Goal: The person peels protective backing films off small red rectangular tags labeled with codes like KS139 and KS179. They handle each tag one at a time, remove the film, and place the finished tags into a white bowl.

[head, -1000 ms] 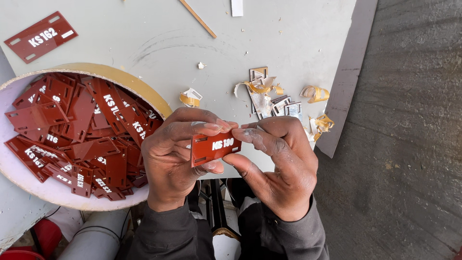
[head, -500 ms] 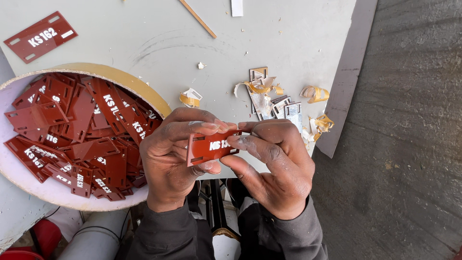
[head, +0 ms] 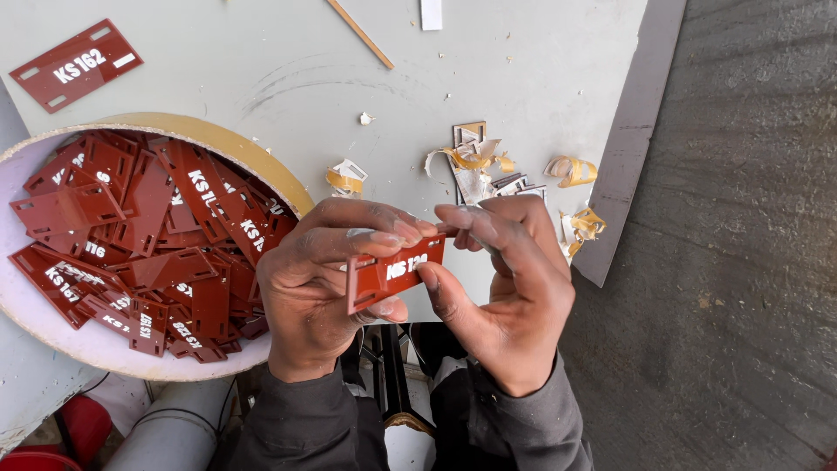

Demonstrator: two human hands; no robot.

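— Where was the red tag point(head: 394, 272) at that moment?

— Held up in front of the person's chest, just off the near edge of the worktop point(head: 261, 78), tilted with its right end higher. The left hand point(head: 327, 283) was closed on it, fingertips curled over the top edge and the thumb pressed beneath. The right hand point(head: 506, 288) pinched its right end, thumb on the face and the forefinger hooked over the upper corner. Both wrists came up from below, in dark grey sleeves point(head: 314, 427).

— And what surrounded it?

— Just left of the left hand sat a round, shallow tub point(head: 209, 131) with a tan rim, heaped with more red tags point(head: 148, 244). Behind the hands lay a scatter of peeled yellow and white backing scraps point(head: 479, 166). A single red tag point(head: 77, 64) rested flat at the far left corner, well apart from the rest, and a thin wooden stick point(head: 359, 33) lay near the far edge.

— What about the surface and the room to move?

— The worktop was a pale grey sheet, scuffed, with a grey strip point(head: 636, 139) along its right edge. Beyond that ran bare dark concrete floor point(head: 750, 262). Most of the middle of the worktop between tub and stick was open; under its near edge showed a pale pipe point(head: 174, 432) and something red point(head: 83, 423).
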